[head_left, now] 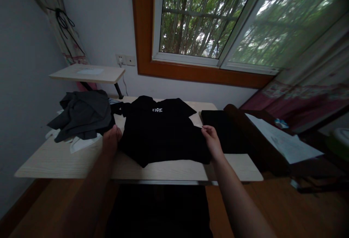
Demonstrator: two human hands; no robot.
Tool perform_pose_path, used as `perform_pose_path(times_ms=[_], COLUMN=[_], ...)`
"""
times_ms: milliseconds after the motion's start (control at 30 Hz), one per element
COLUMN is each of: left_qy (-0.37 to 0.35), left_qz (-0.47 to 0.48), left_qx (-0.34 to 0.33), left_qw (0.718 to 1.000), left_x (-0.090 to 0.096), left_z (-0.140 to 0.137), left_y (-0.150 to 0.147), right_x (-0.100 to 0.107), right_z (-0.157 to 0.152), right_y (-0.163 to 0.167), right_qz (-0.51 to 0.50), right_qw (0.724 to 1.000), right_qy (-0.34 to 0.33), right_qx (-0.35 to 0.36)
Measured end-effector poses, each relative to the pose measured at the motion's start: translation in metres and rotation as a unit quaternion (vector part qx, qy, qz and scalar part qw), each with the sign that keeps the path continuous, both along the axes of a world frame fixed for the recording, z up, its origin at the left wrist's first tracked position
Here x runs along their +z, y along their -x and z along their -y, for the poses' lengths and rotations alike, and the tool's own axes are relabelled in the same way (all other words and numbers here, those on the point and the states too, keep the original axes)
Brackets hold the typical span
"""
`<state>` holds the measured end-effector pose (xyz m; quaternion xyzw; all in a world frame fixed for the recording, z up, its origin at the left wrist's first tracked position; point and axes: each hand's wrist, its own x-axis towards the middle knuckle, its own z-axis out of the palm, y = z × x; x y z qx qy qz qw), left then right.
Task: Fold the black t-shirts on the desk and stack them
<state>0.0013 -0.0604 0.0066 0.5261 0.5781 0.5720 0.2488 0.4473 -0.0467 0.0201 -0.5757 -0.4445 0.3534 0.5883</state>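
Note:
A black T-shirt (163, 136) with small white lettering near the collar lies spread on the light wooden table (174, 172), its neck toward the wall. My left hand (111, 139) pinches the shirt's left side edge, fingers closed. On the opposite side, my right hand (211, 139) grips the other side edge between thumb and fingers, drawing that side outward. The fabric between both hands is loosely stretched, and the hem hangs uneven near the table's front.
Left of the shirt sits a heap of dark grey and white clothes (84, 114), below a small raised shelf (87, 73). Folded black cloth (225, 130) lies at the right. Beyond it stands a dark brown piece of furniture (255, 136) bearing a paper sheet (283, 139).

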Motion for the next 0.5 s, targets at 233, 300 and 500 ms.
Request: perform_pose_path(times_ms=[233,300,500], left_qy=[-0.003,0.005,0.043], left_qz=[0.133,0.130,0.102], left_qx=[-0.147,-0.191,-0.178], left_qw=[0.980,0.973,0.978], left_x=[-0.006,-0.009,-0.008], left_z=[-0.006,-0.006,-0.005], left_y=[0.008,0.008,0.003], right_x=[0.007,0.006,0.006], right_z=[0.010,0.011,0.016], right_y=[-0.011,-0.011,-0.005], right_qz=[0.045,0.093,0.175], right_qw=[0.997,0.994,0.977], right_qy=[0.027,0.025,0.092], right_qx=[0.050,0.052,0.079])
